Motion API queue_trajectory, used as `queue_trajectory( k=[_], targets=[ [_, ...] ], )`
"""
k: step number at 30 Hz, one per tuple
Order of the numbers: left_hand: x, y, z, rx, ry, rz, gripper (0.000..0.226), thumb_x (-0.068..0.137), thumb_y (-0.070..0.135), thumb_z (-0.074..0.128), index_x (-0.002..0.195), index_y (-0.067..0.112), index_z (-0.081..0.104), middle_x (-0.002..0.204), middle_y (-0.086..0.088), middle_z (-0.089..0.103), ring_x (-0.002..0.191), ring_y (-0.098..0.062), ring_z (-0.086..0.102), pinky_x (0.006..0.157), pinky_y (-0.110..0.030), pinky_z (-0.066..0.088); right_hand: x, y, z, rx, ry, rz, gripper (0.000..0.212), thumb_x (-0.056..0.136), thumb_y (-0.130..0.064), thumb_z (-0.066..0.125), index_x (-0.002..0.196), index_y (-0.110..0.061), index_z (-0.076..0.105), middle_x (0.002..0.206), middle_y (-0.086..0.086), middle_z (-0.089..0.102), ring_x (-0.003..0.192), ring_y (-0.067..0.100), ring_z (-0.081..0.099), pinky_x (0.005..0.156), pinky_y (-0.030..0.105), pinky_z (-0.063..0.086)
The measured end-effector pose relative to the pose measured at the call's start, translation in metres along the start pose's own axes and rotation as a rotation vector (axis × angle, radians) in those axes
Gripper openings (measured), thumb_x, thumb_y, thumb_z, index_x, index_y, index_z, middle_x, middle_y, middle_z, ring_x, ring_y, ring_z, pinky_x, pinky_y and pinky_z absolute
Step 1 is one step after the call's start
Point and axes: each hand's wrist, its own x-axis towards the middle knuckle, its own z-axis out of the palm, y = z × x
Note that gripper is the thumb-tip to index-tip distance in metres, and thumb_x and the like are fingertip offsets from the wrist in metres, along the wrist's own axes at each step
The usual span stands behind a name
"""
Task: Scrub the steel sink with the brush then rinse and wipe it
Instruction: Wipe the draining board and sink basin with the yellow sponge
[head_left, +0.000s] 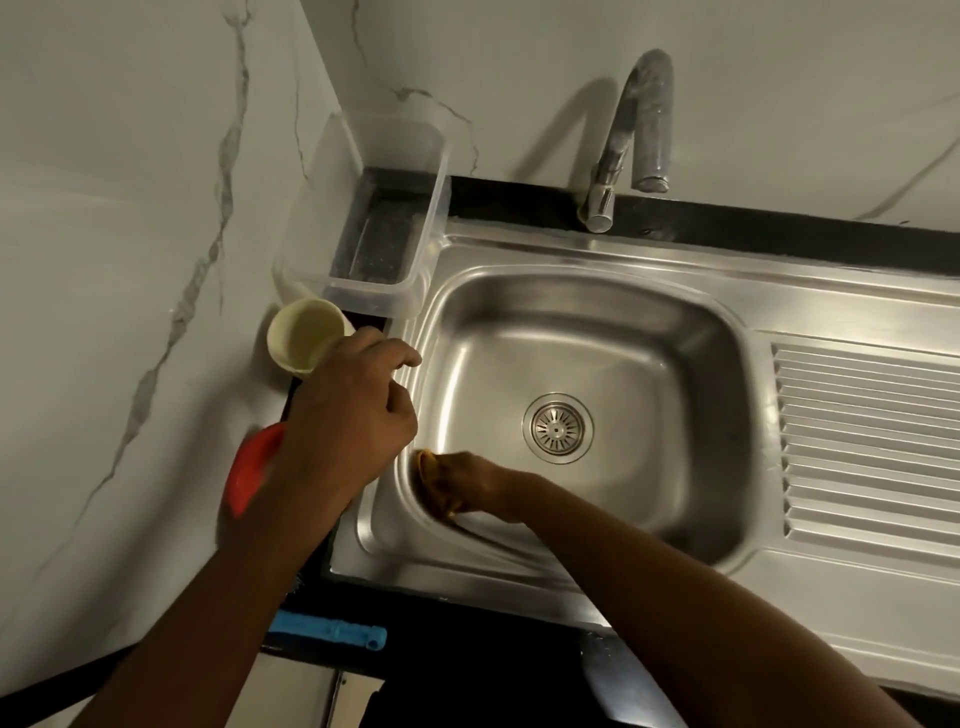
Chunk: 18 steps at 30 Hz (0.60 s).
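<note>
The steel sink (691, 322) fills the middle, with its drain strainer (558, 427) in the bowl's floor. My right hand (475, 480) reaches into the bowl and holds a crumpled orange-yellow cloth (431, 475) against the lower left inner wall. Beside the sink's left rim, my left hand (353, 415) grips a cream plastic cup (304, 338), tilted with its mouth facing up and left. A blue handle (332, 631), likely the brush, lies on the dark counter at the front left; its head is hidden behind my left arm.
A tap (641, 114) arches over the sink's back edge, no water running. A clear plastic box (384, 156) stands at the back left corner. A red plastic item (249, 467) lies under my left forearm. The ribbed draining board (867, 441) is on the right. Marble walls close in behind and on the left.
</note>
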Motion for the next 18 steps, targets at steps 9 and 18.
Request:
queue_trajectory(
  k=[9, 18],
  targets=[
    [-0.016, 0.001, 0.004, -0.037, -0.019, -0.05, 0.036, 0.084, 0.002, 0.063, 0.115, 0.019, 0.071, 0.109, 0.002, 0.067, 0.087, -0.015, 0.061, 0.071, -0.027, 0.047, -0.061, -0.016, -0.071, 0.231, -0.15, -0.057, 0.029, 0.099, -0.021, 0.056, 0.12, -0.004, 0.066, 0.105, 0.016, 0.071, 0.096, 0.028, 0.069, 0.102, 0.049, 0.055],
    [-0.039, -0.003, -0.011, 0.014, -0.022, -0.043, 0.037, 0.087, 0.001, 0.063, 0.118, 0.018, 0.071, 0.12, -0.001, 0.066, 0.103, -0.019, 0.062, 0.083, -0.024, 0.044, -0.017, -0.092, -0.035, 0.279, 0.233, -0.355, 0.02, 0.098, 0.006, 0.042, 0.103, -0.001, 0.059, 0.084, 0.019, 0.064, 0.08, 0.032, 0.065, 0.088, 0.05, 0.057]
  ],
)
